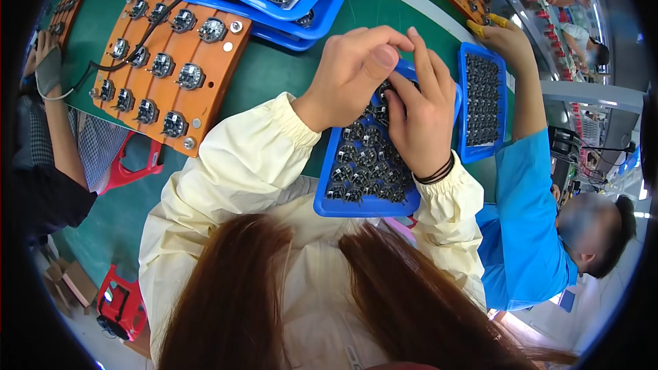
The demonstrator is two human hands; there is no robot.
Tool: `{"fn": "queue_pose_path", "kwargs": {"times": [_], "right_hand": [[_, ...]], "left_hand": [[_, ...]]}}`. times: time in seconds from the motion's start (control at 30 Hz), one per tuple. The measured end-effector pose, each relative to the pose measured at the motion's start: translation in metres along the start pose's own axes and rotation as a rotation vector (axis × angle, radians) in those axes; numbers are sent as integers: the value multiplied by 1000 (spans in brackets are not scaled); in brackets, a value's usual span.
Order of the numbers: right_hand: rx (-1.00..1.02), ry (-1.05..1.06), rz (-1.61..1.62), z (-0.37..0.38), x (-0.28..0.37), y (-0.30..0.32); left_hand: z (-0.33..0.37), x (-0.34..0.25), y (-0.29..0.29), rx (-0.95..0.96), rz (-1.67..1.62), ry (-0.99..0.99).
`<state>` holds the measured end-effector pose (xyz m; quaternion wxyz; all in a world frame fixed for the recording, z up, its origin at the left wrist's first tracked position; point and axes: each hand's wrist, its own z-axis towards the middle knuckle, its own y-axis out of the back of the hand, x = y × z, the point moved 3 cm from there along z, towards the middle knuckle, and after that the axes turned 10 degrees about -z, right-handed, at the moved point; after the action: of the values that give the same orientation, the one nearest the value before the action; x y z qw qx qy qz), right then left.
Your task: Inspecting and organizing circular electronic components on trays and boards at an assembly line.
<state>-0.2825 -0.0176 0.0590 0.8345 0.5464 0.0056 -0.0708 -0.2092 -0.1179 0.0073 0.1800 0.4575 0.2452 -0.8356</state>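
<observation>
My left hand [360, 75] is over the far end of a blue tray [367, 207], fingers curled and thumb pressed in; whatever lies inside its grip is hidden. Close against it, my right hand [426, 120] has its thumb and index finger closed around a small black part [388, 92], only partly visible between them. Below my hands, the tray carries rows of round black components [367, 156] with small metal pieces on them.
Left stands an orange board [154, 51] holding round components, crossed by a black cable [147, 38]. Stacked blue trays [301, 42] sit beyond. Right is another filled blue tray [463, 151], beside a co-worker in a blue shirt [524, 233]. Another person's gloved hand [48, 68] is far left.
</observation>
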Motion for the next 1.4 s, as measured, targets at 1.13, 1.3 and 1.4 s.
{"fn": "queue_pose_path", "kwargs": {"times": [1.13, 1.3, 1.4], "right_hand": [[155, 144, 14, 5, -6, -14], [166, 150, 1, 5, -7, -14], [187, 120, 49, 4, -8, -15]], "left_hand": [[2, 9, 1, -34, -41, 11], [2, 10, 1, -26, -50, 14], [3, 10, 0, -26, -60, 15]]}}
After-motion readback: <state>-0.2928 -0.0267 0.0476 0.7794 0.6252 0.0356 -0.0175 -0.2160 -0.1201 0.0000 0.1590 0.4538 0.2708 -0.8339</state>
